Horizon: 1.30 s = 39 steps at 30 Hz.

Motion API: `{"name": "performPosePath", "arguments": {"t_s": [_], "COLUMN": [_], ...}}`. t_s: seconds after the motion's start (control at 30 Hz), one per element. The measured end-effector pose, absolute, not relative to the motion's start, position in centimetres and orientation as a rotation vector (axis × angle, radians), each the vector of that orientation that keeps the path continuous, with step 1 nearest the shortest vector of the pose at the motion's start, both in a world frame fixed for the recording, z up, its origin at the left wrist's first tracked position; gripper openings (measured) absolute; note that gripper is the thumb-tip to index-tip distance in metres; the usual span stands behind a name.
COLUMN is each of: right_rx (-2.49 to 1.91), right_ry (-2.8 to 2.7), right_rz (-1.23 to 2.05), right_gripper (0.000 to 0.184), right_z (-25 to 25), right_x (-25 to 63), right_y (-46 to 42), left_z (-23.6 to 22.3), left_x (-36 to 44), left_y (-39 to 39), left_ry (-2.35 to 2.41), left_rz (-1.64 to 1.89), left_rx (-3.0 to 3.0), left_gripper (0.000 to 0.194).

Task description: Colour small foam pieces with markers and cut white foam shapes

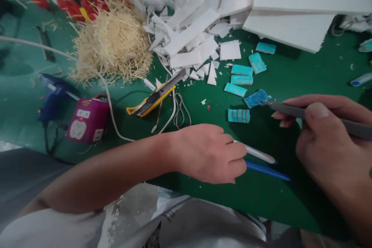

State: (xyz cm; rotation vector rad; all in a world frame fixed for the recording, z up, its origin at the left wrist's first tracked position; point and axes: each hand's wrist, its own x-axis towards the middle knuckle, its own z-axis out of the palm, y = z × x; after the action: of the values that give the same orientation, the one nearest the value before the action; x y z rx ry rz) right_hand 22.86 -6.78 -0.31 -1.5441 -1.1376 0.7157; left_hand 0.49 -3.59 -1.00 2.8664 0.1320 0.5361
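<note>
My right hand (328, 128) grips a dark grey pen (293, 111). Its narrow tip meets the right end of a darker blue, mottled foam piece (256, 98) on the green table. Just below that piece lies a turquoise foam piece with dark stripes (238, 116). My left hand (213, 155) is low over the table with its fingers curled under. A white pen (261, 154) and a blue pen (269, 170) stick out from beneath those fingers. Whether the fingers grip either pen is hidden.
Several plain turquoise foam pieces (242, 70) lie beyond the striped one. White foam scraps (192, 42) and boards (293, 27) fill the back. Further left are a yellow utility knife (155, 99), wood shavings (113, 42), a purple power adapter (87, 120), a blue glue gun (54, 95) and cords.
</note>
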Motion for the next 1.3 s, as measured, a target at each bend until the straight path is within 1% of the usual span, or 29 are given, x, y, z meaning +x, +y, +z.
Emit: {"name": "performPosePath", "arguments": {"t_s": [0.13,0.4,0.53,0.67,0.73,0.8,0.9,0.97,1.0,1.17,1.3], "right_rx": [-1.622,-1.539,-1.572,-1.552,-1.485,-1.385,-1.333,-1.312,-1.299,-1.265,-1.272], "right_ry": [-1.119,-1.180,-1.148,-1.136,-1.129,-1.095,-1.080,-1.111,-1.134,-1.244,-1.320], "right_rz": [0.708,0.642,0.710,0.713,0.726,0.751,0.867,0.923,0.938,0.995,1.012], "right_gripper": [0.012,0.009,0.011,0.010,0.008,0.004,0.019,0.026,0.026,0.014,0.012], "right_z": [0.1,-0.7,-0.2,0.0,0.0,0.2,0.4,0.5,0.5,-0.1,-0.4], "right_x": [22.5,22.9,22.7,22.7,22.7,22.8,22.7,22.9,23.0,23.8,24.0], "right_y": [-6.7,-6.5,-6.5,-6.4,-6.3,-6.2,-6.1,-6.2,-6.3,-7.0,-7.2], "left_z": [-1.0,-0.8,-0.7,-0.8,-0.9,-1.1,-1.5,-1.7,-1.7,-1.4,-1.3], "left_x": [0.8,1.1,0.8,0.6,0.5,0.4,0.5,0.6,0.7,0.7,0.6], "left_y": [-4.2,-4.7,-4.5,-3.8,-3.4,-3.0,-2.5,-2.3,-2.2,-2.2,-2.2], "left_ry": [0.173,0.186,0.176,0.245,0.412,0.717,1.009,1.038,1.027,0.968,0.949], "left_rz": [0.624,0.624,0.652,0.725,0.773,0.824,0.840,0.857,0.858,0.843,0.821], "left_rx": [2.827,2.879,2.927,2.886,2.772,2.488,2.004,1.869,1.853,1.896,1.886], "left_gripper": [0.026,0.028,0.031,0.033,0.031,0.025,0.012,0.006,0.006,0.010,0.012]}}
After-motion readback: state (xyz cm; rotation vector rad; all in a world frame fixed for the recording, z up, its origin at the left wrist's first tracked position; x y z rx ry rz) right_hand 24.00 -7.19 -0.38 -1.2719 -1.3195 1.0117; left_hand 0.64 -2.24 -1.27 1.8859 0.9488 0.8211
